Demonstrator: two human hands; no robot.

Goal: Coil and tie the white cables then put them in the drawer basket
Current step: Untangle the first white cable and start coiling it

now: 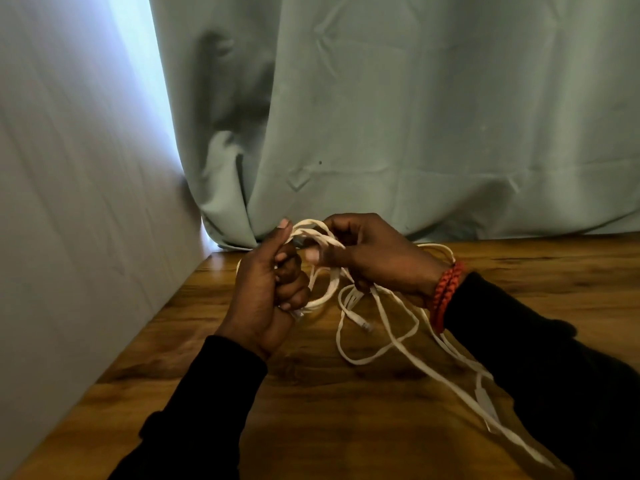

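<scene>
Black sleeves (194, 403) fill the lower corners of the frame, nearest the lens, the right one ending at a braided red-orange bracelet (445, 296) on the wrist. Left hand (268, 289), just left of centre, is closed in a fist around a small coil of flat white cables (320, 233), thumb raised against the top loops. Right hand (367, 254), centre frame, has its fingers curled and pinches the same loops from the other side. Loose strands trail down toward the lower right, ribbon-like and limp, with a small plug end (365, 327) hanging below the hands. Beneath lies a glossy wood-grain table (311, 427). Behind hangs a creased, matte grey-green curtain (415, 116); a smooth pale wall (69, 202) fills the left.
</scene>
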